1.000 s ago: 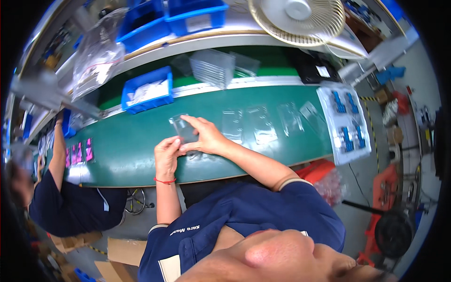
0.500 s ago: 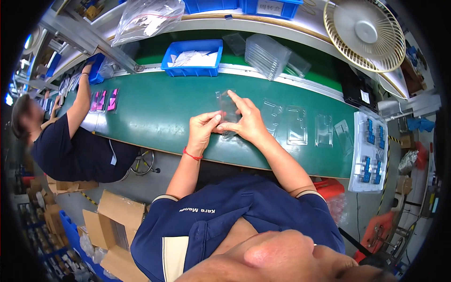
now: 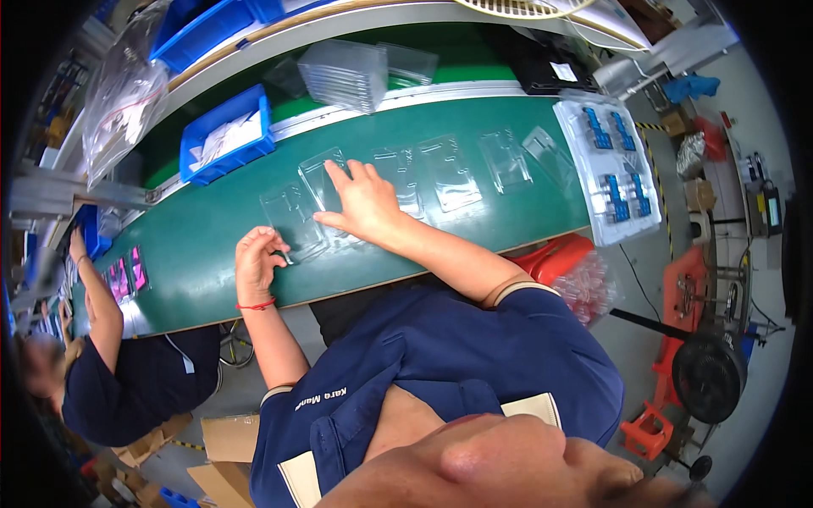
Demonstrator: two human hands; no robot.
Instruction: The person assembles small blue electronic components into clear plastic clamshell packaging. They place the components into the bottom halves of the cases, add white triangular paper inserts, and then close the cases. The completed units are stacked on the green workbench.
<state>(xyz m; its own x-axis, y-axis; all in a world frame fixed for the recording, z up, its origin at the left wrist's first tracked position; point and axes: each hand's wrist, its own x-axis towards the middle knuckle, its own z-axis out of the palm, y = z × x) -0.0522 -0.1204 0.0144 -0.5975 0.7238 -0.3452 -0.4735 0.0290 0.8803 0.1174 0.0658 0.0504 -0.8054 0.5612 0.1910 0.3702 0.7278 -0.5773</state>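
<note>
My left hand (image 3: 259, 264) is curled, its fingertips closed at the near left edge of a clear plastic blister tray (image 3: 296, 224) on the green table. Reaching farther right, my right hand (image 3: 366, 203) has its fingers spread, touching or just above a second clear blister tray (image 3: 318, 179). That hand partly covers this second tray. To its right, more clear trays lie in a row, among them a notched one (image 3: 450, 178) and another (image 3: 506, 162). Their thin, transparent edges are hard to follow.
Behind the row stand stacked clear trays (image 3: 343, 74) and a blue bin (image 3: 227, 140) holding white pieces. At the table's right end, a white tray (image 3: 600, 216) carries blue parts. A co-worker (image 3: 144, 372) works at the left, near pink pieces (image 3: 127, 273).
My view has swung to the right. My hands, formerly together around one raised clear tray, are now apart; that tray appears lowered to the table, and my right hand has spread over another.
</note>
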